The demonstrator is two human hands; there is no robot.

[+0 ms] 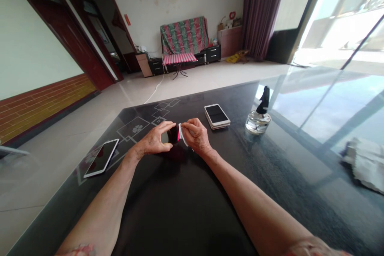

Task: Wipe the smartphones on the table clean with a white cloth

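Over the middle of the dark table, my left hand (156, 139) grips a dark smartphone (173, 134) by its edges, thumb below and fingers above. A thin red-pink edge shows on the phone's right side. My right hand (196, 135) is closed on a white tissue (181, 134) and presses it against that edge. Just beyond the right hand lies a stack of white tablets (216, 115), the top one with a dark screen. To the left of my left forearm, another white-framed tablet (101, 157) lies flat, screen up.
A clear spray bottle (258, 122) with a black nozzle stands on the table (186, 216) at the right. A crumpled pale cloth (367, 164) sits near the right edge. Past the table are a low cabinet (213, 53) and a small stand with a red-striped cover (179, 59).
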